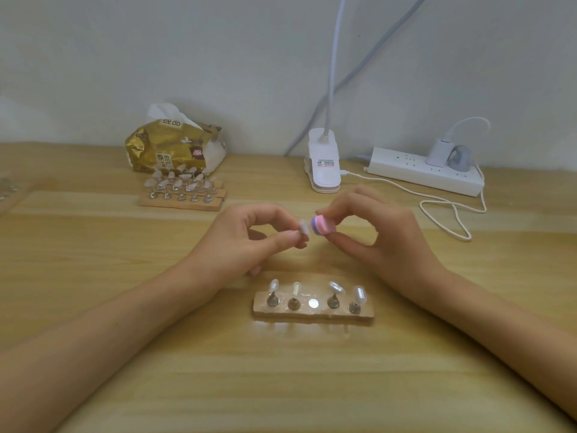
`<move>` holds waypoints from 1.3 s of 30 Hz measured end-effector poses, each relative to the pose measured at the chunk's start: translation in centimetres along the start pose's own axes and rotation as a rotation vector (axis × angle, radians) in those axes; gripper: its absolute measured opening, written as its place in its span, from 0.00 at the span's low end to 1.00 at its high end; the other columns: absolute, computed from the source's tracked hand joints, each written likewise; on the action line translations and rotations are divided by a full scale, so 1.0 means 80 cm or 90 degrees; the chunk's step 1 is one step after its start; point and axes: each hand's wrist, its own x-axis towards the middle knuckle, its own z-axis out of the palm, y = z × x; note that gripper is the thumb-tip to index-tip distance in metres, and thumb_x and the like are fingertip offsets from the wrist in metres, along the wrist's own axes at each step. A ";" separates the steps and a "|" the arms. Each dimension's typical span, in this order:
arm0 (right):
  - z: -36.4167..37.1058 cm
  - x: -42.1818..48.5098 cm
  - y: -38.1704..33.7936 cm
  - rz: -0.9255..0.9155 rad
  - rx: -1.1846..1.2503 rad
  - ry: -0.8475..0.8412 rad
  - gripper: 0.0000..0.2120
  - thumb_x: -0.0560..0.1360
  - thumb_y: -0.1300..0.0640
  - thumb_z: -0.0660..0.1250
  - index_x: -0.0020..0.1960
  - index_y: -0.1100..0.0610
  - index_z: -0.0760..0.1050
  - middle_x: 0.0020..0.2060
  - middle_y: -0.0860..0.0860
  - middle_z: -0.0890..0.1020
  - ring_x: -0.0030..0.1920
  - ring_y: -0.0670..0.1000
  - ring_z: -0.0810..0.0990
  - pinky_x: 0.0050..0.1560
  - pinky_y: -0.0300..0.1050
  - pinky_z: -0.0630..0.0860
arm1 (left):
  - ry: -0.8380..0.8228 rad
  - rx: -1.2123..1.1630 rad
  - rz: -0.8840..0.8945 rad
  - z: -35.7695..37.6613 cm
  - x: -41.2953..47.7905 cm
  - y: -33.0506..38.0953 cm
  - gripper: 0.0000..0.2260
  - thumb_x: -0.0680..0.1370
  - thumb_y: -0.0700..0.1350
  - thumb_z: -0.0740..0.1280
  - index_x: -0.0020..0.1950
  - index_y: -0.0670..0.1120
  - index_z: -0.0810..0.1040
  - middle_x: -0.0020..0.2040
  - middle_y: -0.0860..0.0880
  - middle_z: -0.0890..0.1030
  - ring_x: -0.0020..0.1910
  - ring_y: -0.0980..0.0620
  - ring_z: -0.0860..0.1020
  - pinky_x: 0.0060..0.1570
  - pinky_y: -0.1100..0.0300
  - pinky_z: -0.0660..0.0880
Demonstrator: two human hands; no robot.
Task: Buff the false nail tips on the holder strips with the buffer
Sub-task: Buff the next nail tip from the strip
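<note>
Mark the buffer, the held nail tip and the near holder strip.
buffer (pixel 323 225), head view, its striped side.
held nail tip (pixel 303 228), head view, its middle.
near holder strip (pixel 312 317), head view, bare front edge.

A: Entry, light: even, soft, moderately bright, with a faint greenish cast. Shadows?
B: Pale and diffuse on the counter (pixel 93 276), beneath the left hand (pixel 246 239) and right hand (pixel 387 245).
A: Glare?
B: One blown-out white spot on the holder strip (pixel 261 307) nearer than the hands, and a glow along its front edge.
A: Sharpness?
B: Soft throughout. The far nail tips (pixel 175 182) beyond the left hand are smeared, and the counter's far edge bends toward the frame sides.
</note>
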 end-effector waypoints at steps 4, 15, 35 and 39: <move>0.005 0.000 -0.004 -0.048 -0.005 0.006 0.04 0.75 0.65 0.74 0.47 0.62 0.80 0.45 0.51 0.81 0.47 0.48 0.81 0.51 0.42 0.77 | 0.006 0.006 0.000 -0.001 0.002 -0.001 0.02 0.75 0.44 0.72 0.44 0.49 0.84 0.44 0.51 0.86 0.24 0.59 0.70 0.23 0.68 0.66; 0.002 0.001 -0.005 0.036 0.048 0.019 0.05 0.76 0.60 0.73 0.48 0.62 0.80 0.44 0.49 0.82 0.46 0.48 0.83 0.51 0.48 0.80 | 0.016 -0.020 -0.002 0.000 0.002 0.000 0.02 0.73 0.47 0.72 0.43 0.50 0.83 0.44 0.52 0.85 0.24 0.61 0.71 0.23 0.69 0.66; 0.009 0.001 -0.008 0.017 0.010 -0.023 0.04 0.76 0.63 0.74 0.47 0.59 0.80 0.43 0.49 0.81 0.45 0.49 0.81 0.49 0.47 0.78 | 0.030 -0.029 0.001 -0.002 0.002 -0.001 0.02 0.74 0.46 0.72 0.43 0.49 0.83 0.42 0.50 0.85 0.23 0.59 0.69 0.23 0.67 0.67; 0.001 0.004 -0.009 0.023 0.044 0.015 0.05 0.76 0.60 0.72 0.49 0.61 0.80 0.45 0.49 0.81 0.47 0.49 0.82 0.51 0.47 0.80 | 0.019 -0.017 0.007 -0.001 0.001 0.000 0.03 0.75 0.44 0.71 0.42 0.51 0.83 0.43 0.50 0.85 0.24 0.58 0.69 0.24 0.67 0.67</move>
